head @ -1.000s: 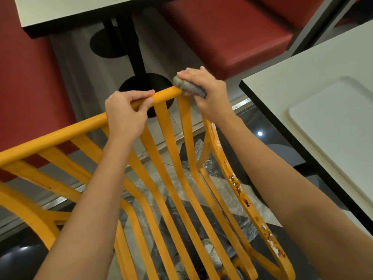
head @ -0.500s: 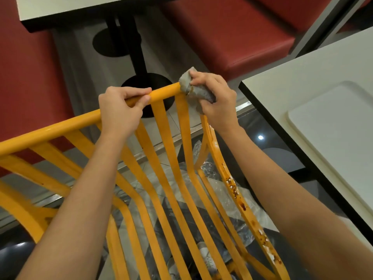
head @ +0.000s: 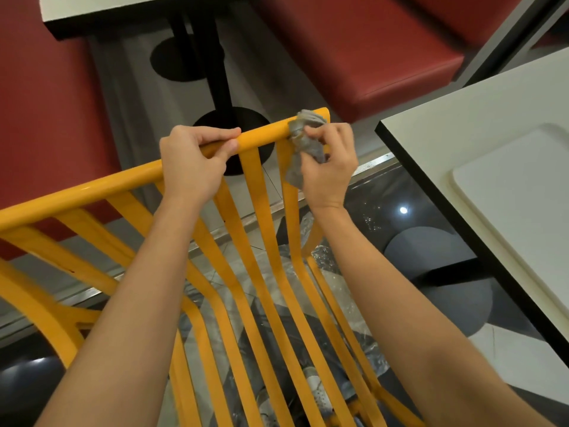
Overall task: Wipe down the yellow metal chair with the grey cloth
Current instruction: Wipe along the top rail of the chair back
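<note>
The yellow metal chair [head: 264, 138] fills the lower middle of the head view, its top rail running from the left edge up to a corner near the centre, with flat slats fanning down from it. My left hand [head: 192, 163] is wrapped around the top rail. My right hand [head: 329, 163] holds the crumpled grey cloth [head: 303, 140] against the rail's right end and the top of the outer slat. The rightmost slat is partly hidden behind my right forearm.
A white table [head: 480, 155] with a white tray [head: 523, 211] on it stands at the right. Red padded seats [head: 369, 47] lie ahead and at the left. A black table post and round base [head: 221, 87] stand just beyond the rail.
My right hand has shifted from on top of the rail's end to its near side, and the cloth now hangs looser over the corner. The left hand keeps its grip on the rail.
</note>
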Tool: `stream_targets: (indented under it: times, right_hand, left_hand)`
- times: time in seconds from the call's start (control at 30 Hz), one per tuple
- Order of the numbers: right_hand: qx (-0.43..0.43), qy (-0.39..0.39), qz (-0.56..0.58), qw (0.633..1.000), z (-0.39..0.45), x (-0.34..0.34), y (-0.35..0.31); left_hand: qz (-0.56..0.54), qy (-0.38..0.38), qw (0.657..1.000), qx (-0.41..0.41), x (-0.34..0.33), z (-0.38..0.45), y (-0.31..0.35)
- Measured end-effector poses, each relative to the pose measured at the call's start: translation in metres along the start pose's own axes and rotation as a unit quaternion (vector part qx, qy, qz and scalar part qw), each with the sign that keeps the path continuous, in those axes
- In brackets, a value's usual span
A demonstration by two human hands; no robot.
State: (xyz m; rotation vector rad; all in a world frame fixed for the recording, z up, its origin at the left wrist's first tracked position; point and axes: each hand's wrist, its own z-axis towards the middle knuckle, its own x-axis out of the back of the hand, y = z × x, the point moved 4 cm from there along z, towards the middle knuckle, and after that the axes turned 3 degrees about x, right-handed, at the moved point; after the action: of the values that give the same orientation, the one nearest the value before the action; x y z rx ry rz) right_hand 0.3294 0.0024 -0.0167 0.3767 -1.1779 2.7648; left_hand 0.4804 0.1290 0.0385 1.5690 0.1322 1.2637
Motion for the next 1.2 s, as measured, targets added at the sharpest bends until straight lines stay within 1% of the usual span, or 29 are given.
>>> stream_targets:
  times: [0.03,0.07,0.1,0.17,0.2,0.23,0.27,0.37,0.4,0.43,0.47,0.53,0.6,0.67,0.73,0.77,0.8,0.87,0.93,1.0,1.1,1.13,1.2]
  right_hand:
    - [-0.005,0.013,0.000,1.000,0.002,0.003,0.002]
    - [0.007,0.009,-0.001,1.000,0.002,0.003,-0.001]
    - [0.037,-0.012,-0.007,0.999,0.002,-0.001,-0.006]
    - [0.123,-0.084,-0.035,0.988,-0.002,-0.014,-0.023]
    - [0.155,-0.111,-0.048,0.981,-0.003,-0.018,-0.028]
    - [0.167,-0.123,-0.056,0.977,-0.002,-0.019,-0.029]
    - [0.160,-0.119,-0.061,0.978,0.001,-0.017,-0.027]
    - [0.065,-0.069,-0.084,0.992,0.022,0.001,-0.009]
    - [0.041,-0.072,-0.095,0.992,0.031,0.004,-0.004]
    - [0.035,-0.092,-0.111,0.989,0.039,0.002,-0.002]
    - [0.046,-0.128,-0.134,0.982,0.045,-0.004,-0.004]
    - [0.095,-0.214,-0.152,0.960,0.048,-0.026,-0.019]
    - [0.135,-0.285,-0.110,0.943,0.035,-0.048,-0.041]
    - [0.177,-0.318,-0.070,0.929,0.022,-0.055,-0.050]
    - [0.199,-0.315,-0.074,0.925,0.026,-0.044,-0.036]
    - [0.196,-0.299,-0.084,0.930,0.032,-0.036,-0.024]
    - [0.178,-0.275,-0.094,0.940,0.039,-0.029,-0.013]
    - [0.114,-0.225,-0.106,0.962,0.049,-0.019,0.000]
    - [0.079,-0.202,-0.127,0.968,0.049,-0.025,-0.005]
    - [0.115,-0.229,-0.117,0.959,0.042,-0.036,-0.020]
    - [0.194,-0.319,-0.049,0.927,0.029,-0.037,-0.028]
    - [0.201,-0.330,-0.045,0.921,0.032,-0.031,-0.023]
    - [0.182,-0.313,-0.072,0.929,0.045,-0.020,-0.007]
  left_hand:
    - [-0.001,0.001,1.000,0.000,0.000,0.000,0.000]
    - [-0.002,0.003,1.000,0.000,-0.001,0.000,0.001]
    - [-0.002,0.006,1.000,0.001,-0.001,0.000,0.001]
    - [-0.003,0.007,1.000,0.001,-0.001,-0.001,0.002]
    - [-0.003,0.006,1.000,-0.002,-0.001,-0.001,0.002]
    - [-0.005,0.005,1.000,-0.005,0.000,0.000,0.002]
    - [-0.005,0.003,1.000,-0.007,0.001,0.000,0.002]
    - [-0.004,0.006,1.000,-0.002,0.002,0.000,0.001]
    - [-0.004,0.008,1.000,-0.001,0.001,0.000,0.001]
    - [-0.005,0.010,1.000,0.001,0.000,0.000,0.001]
    - [-0.008,0.012,1.000,0.003,-0.002,0.000,0.000]
    - [-0.006,0.015,1.000,-0.002,-0.004,0.000,-0.001]
    - [-0.016,0.021,0.999,-0.020,-0.004,0.000,-0.002]
    - [-0.029,0.020,0.999,-0.024,-0.003,0.000,-0.001]
    - [-0.024,0.025,0.999,-0.024,-0.003,-0.001,-0.002]
    - [-0.018,0.029,0.999,-0.023,-0.003,-0.001,-0.003]
    - [-0.016,0.032,0.999,-0.020,-0.003,-0.001,-0.004]
    - [-0.017,0.032,0.999,-0.013,-0.004,0.000,-0.006]
    - [-0.014,0.030,0.999,-0.009,-0.005,0.001,-0.007]
    - [-0.012,0.027,0.999,-0.010,-0.004,0.001,-0.006]
    - [-0.020,0.024,0.999,-0.020,-0.001,0.001,-0.004]
    - [-0.023,0.022,0.999,-0.022,0.000,0.000,-0.003]
    - [-0.021,0.022,0.999,-0.028,0.000,-0.001,-0.003]
